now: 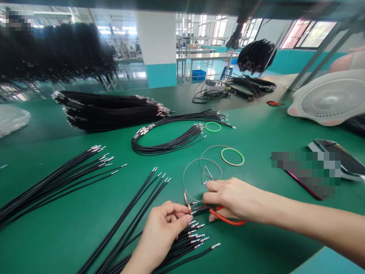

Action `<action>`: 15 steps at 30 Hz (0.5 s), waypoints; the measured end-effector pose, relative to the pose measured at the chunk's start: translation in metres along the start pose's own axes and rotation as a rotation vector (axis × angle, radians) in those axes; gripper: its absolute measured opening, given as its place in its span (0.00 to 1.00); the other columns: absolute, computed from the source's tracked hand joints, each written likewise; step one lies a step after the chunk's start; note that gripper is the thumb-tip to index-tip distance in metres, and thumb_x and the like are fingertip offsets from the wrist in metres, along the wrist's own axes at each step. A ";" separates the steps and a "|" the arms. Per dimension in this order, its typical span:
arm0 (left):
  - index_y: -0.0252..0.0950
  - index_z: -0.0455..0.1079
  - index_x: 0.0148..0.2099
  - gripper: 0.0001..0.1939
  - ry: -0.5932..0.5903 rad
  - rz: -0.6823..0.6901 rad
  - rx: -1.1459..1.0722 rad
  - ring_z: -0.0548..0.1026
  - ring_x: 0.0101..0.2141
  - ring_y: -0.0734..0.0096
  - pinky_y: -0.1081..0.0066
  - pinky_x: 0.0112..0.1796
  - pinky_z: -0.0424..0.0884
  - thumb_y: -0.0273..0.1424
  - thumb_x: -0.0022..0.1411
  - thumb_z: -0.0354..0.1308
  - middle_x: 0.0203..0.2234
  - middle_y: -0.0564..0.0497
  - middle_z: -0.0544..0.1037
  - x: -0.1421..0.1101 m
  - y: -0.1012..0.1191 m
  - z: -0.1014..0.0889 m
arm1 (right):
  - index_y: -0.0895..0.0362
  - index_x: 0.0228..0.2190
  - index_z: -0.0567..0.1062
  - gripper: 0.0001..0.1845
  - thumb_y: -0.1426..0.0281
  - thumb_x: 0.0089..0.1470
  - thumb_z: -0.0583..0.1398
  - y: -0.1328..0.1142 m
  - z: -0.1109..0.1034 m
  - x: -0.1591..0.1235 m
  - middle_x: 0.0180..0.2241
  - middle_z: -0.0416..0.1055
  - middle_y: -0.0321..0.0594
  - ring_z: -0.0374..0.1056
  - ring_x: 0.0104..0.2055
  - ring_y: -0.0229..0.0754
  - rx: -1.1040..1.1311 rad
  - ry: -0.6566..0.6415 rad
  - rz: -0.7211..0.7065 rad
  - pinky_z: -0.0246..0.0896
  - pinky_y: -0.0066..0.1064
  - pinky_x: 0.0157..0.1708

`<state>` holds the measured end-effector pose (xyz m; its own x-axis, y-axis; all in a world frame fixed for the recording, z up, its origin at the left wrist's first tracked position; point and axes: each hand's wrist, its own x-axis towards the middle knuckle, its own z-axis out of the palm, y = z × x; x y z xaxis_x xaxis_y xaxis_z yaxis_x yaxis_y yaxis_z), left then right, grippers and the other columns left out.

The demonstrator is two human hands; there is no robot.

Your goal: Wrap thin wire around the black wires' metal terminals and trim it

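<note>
My left hand (168, 224) pinches a black cable near its metal-tipped end, where a thin copper-coloured strip (186, 199) stands up. My right hand (228, 198) is closed on red-handled scissors (228, 220), whose dark blades point left at that cable end, close to my left fingertips. Below my left hand lies a bunch of black cables (182, 243) with silver tips. Several more loose cables (137, 207) run diagonally to its left. Beyond my hands, a thin grey wire (184, 173) lies in loops, beside a green ring (232, 156).
More black cables (65, 175) lie at left. A curved cable bundle (154, 148), a large cable stack (114, 110) and a small green ring (213, 126) lie farther back. At right are a phone (302, 179) and a white fan (330, 97); a power strip (215, 87) sits behind.
</note>
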<state>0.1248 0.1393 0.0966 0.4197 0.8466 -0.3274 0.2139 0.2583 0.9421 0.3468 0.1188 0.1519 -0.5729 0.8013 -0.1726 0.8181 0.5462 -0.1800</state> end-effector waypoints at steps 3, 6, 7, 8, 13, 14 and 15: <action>0.33 0.79 0.33 0.11 -0.003 0.028 0.009 0.62 0.20 0.79 0.77 0.22 0.57 0.35 0.49 0.68 0.22 0.55 0.70 -0.001 0.000 0.001 | 0.54 0.32 0.74 0.12 0.59 0.54 0.65 0.001 -0.001 0.000 0.30 0.66 0.34 0.66 0.29 0.37 0.050 -0.020 -0.004 0.51 0.26 0.23; 0.34 0.79 0.32 0.10 -0.004 0.036 0.021 0.64 0.22 0.77 0.75 0.24 0.60 0.36 0.49 0.68 0.23 0.54 0.71 -0.001 0.000 0.000 | 0.54 0.33 0.74 0.14 0.57 0.53 0.65 0.001 -0.002 0.000 0.30 0.67 0.34 0.66 0.28 0.37 0.099 -0.020 -0.004 0.52 0.25 0.23; 0.34 0.79 0.32 0.10 -0.008 0.036 0.020 0.65 0.23 0.76 0.75 0.25 0.60 0.36 0.49 0.68 0.23 0.54 0.71 -0.001 0.000 0.000 | 0.54 0.33 0.73 0.14 0.57 0.53 0.65 0.002 -0.002 0.000 0.30 0.67 0.34 0.66 0.28 0.37 0.107 -0.017 0.000 0.53 0.25 0.23; 0.34 0.79 0.31 0.10 -0.014 0.035 0.024 0.66 0.24 0.75 0.74 0.26 0.61 0.36 0.50 0.67 0.24 0.53 0.71 -0.002 0.000 -0.001 | 0.54 0.33 0.73 0.14 0.57 0.53 0.64 0.002 -0.003 -0.001 0.30 0.67 0.34 0.66 0.28 0.37 0.112 -0.009 0.007 0.54 0.25 0.24; 0.36 0.80 0.32 0.10 -0.075 0.038 0.051 0.68 0.29 0.71 0.72 0.30 0.63 0.38 0.55 0.64 0.28 0.50 0.75 -0.006 0.000 -0.004 | 0.55 0.34 0.73 0.06 0.66 0.55 0.63 0.003 0.007 -0.020 0.33 0.69 0.38 0.67 0.30 0.40 0.081 0.053 0.167 0.60 0.28 0.27; 0.36 0.80 0.32 0.10 -0.080 0.040 0.039 0.69 0.29 0.70 0.72 0.31 0.63 0.38 0.55 0.64 0.29 0.50 0.75 -0.007 0.000 -0.004 | 0.55 0.35 0.73 0.03 0.70 0.56 0.61 0.003 0.011 -0.027 0.33 0.69 0.39 0.68 0.30 0.41 0.064 0.061 0.202 0.61 0.29 0.27; 0.37 0.80 0.32 0.09 -0.080 0.042 0.029 0.69 0.29 0.70 0.72 0.31 0.63 0.37 0.54 0.65 0.29 0.50 0.74 -0.007 0.000 -0.004 | 0.55 0.37 0.74 0.05 0.74 0.57 0.59 0.004 0.017 -0.035 0.33 0.70 0.40 0.68 0.30 0.42 0.048 0.065 0.227 0.62 0.30 0.28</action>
<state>0.1186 0.1348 0.0992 0.4979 0.8160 -0.2937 0.2197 0.2090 0.9529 0.3691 0.0885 0.1411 -0.3684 0.9173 -0.1511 0.9215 0.3388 -0.1899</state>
